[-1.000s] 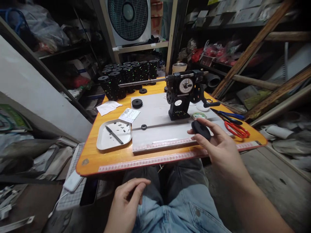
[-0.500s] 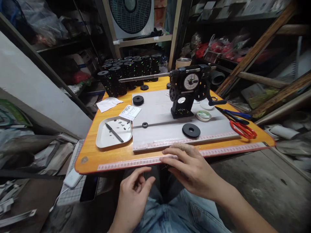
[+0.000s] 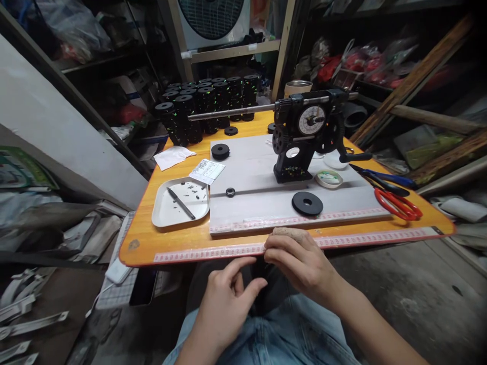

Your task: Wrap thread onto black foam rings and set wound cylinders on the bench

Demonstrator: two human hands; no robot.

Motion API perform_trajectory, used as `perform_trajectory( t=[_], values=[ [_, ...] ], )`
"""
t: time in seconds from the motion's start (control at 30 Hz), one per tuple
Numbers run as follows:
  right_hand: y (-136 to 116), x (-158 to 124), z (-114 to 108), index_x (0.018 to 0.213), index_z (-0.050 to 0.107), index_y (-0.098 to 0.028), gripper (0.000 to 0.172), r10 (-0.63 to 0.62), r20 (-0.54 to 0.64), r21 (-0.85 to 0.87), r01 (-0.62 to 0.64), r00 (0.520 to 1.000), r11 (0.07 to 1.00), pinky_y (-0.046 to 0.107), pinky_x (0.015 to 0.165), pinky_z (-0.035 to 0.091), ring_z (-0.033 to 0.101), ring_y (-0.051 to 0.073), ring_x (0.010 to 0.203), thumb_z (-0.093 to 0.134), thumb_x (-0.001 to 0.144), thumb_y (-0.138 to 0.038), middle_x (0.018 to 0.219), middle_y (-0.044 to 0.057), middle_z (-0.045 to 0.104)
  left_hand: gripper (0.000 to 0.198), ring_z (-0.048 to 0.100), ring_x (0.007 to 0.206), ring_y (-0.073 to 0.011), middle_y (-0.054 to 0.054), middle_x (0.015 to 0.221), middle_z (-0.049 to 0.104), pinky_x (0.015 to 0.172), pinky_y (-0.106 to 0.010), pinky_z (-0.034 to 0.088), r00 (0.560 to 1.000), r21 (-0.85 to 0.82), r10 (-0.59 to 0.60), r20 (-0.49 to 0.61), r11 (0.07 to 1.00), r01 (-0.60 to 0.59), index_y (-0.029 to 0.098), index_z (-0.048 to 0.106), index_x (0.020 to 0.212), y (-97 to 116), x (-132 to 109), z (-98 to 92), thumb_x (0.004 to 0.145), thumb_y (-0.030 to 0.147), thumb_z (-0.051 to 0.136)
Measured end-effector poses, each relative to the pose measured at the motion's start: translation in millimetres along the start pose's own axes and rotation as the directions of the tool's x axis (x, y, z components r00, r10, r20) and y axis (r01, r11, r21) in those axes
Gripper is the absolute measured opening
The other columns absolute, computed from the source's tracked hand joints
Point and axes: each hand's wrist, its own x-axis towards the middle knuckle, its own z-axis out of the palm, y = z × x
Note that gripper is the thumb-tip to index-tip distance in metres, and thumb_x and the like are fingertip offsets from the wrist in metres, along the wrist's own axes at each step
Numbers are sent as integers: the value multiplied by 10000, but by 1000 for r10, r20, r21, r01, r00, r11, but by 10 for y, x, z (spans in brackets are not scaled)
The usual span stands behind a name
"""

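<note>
In front of the table's near edge, my left hand (image 3: pixel 233 298) is held over my lap, thumb and index finger apart and the other fingers curled, with nothing visible between them. My right hand (image 3: pixel 304 261) is bent over the table edge by the printed measuring tape (image 3: pixel 213 252), its fingers drawn together; the thumb and anything under the fingers are hidden. Beyond it a flat black disc with a centre hole (image 3: pixel 307 203) lies on the white board (image 3: pixel 251 208). Behind that stands a black hand-crank winding machine (image 3: pixel 297 137) with a dial and a long threaded rod.
A white tray (image 3: pixel 160 215) holds a black pen and dark bits, near a paper card (image 3: pixel 207 171). Stacked black spools (image 3: pixel 186 111) stand at the back left. Red-handled scissors (image 3: pixel 399 204), blue-handled pliers (image 3: pixel 395 177) and a tape roll (image 3: pixel 328 178) lie at the right.
Both hands have moved slightly right in the view and closer together. The right hand's fingers have drawn together. The camera view has shifted a little.
</note>
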Motion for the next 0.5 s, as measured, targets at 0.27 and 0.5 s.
perform_trajectory(
  t=[0.27,0.5],
  values=[
    [48,18,-18,958,610,-168,134,28,73,51,-32,997,998,346,837,409,559,206,980,485,977,-126,1018,74,660,242,303,467,-98,83,469,340,491,-263,217,999,-58,4,37,998,-2,148,666,673,-68,197,323,801,352,667],
    [68,51,-60,997,606,-194,174,40,72,121,-49,997,991,354,803,468,597,209,954,448,976,-125,980,75,678,354,326,518,-103,45,535,417,486,-245,262,1000,-219,-1,20,976,6,118,695,701,-145,299,512,871,400,564]
  ],
)
